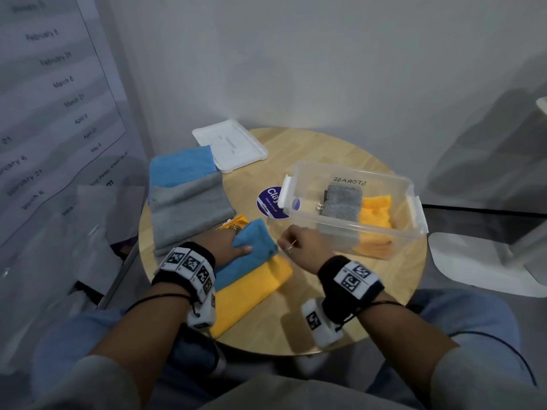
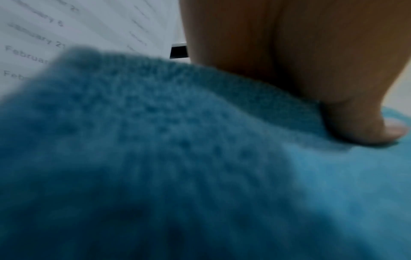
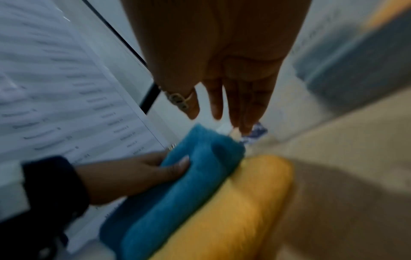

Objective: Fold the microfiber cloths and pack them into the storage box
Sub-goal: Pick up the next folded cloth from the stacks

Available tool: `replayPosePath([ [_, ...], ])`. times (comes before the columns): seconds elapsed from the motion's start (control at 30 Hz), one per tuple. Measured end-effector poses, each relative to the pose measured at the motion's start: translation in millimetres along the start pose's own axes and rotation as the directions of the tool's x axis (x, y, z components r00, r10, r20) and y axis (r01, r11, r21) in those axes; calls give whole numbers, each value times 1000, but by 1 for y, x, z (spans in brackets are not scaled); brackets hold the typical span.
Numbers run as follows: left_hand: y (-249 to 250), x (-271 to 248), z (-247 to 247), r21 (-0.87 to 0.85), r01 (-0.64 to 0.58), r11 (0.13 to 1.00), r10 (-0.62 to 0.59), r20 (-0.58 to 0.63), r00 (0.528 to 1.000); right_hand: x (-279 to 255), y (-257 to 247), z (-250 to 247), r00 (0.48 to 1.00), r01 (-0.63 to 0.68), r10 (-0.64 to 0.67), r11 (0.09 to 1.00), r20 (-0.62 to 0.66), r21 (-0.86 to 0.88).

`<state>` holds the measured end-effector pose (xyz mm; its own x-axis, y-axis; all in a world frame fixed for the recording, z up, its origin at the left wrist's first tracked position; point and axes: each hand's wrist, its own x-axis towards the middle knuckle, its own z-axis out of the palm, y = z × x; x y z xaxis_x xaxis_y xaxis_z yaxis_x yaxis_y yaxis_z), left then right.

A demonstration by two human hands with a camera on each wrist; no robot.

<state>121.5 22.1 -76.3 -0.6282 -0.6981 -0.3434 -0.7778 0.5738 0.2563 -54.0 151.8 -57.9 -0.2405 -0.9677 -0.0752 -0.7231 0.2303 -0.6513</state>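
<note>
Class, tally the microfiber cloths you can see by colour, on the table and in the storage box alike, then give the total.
Blue: 2, one at the back left and one gripped by the left hand.
Grey: 2, one on the table and one in the storage box.
Yellow: 2, one under the blue cloth and one in the box.
Total: 6

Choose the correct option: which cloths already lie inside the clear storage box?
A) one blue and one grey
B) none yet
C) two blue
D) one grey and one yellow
D: in the head view a folded grey cloth lies beside a yellow cloth inside the storage box; the blue cloth is outside it, under the left hand.
</note>
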Motion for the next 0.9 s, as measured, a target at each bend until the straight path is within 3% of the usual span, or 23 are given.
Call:
replayPosePath([
  [0.1, -1, 2, 1, -33, 11, 999, -12, -26, 1000, 15, 0, 34, 985, -173, 174, 966, 11, 193],
  [0.27, -7, 1, -4, -144, -12, 990, 2, -65, 998, 38, 7, 57, 976, -209, 187, 948, 112, 241],
  [0.4, -13, 2, -12, -186, 60, 981, -52, 43, 998, 37, 9, 61, 981, -194, 178, 866, 80, 462],
  [0.53, -14, 1, -13, -178, 45, 983, -30, 83, 996, 39, 14, 67, 982, -183, 179, 849, 56, 496],
  [0.6, -17, 1, -14, -216, 26, 976, -14, 60, 998, 41, 11, 66, 985, -152, 172, 847, 9, 509],
  [0.7, -15, -7, -30, -293, -45, 955, 15, -102, 995, 41, -6, 48, 978, 1, 116, 831, -175, 556],
  [0.8, 3, -12, -52, -441, -137, 887, 4, -291, 957, 42, -23, 7, 947, 96, 171, 656, -272, 748],
  [0.83, 13, -11, -59, -508, -167, 845, -14, -334, 942, 42, -25, -9, 951, 67, 214, 560, -222, 826],
  [0.9, 38, -4, -72, -616, -213, 759, -48, -378, 924, 42, -28, -44, 982, -94, 186, 436, 12, 895],
])
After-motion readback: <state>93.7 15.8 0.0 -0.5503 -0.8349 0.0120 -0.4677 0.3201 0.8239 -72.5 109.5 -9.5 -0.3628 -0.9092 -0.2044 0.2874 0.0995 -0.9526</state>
